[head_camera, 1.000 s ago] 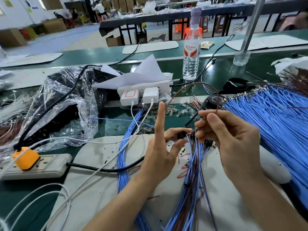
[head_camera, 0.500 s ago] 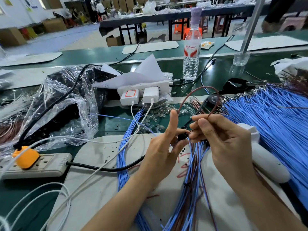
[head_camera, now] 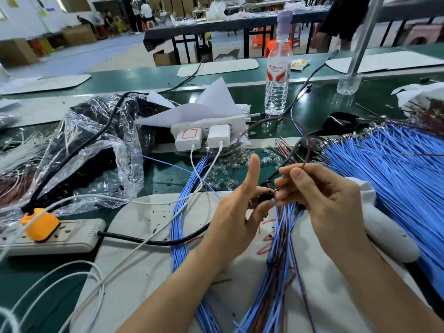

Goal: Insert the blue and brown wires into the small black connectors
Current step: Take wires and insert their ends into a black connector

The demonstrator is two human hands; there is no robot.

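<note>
Both hands came closer together. Our left hand (head_camera: pixel 230 212) pinched the small black connector (head_camera: pixel 264 197); at its 3 o'clock our right hand (head_camera: pixel 331 200) pinched the brown wire (head_camera: pixel 306 150), its tip nearly in, we thought.

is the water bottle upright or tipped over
Upright: the water bottle stands on its base on the green bench, with its purple cap on top.

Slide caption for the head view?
Right hand holds a brown wire at the small black connector pinched in the left hand, above bundled blue wires.
</note>
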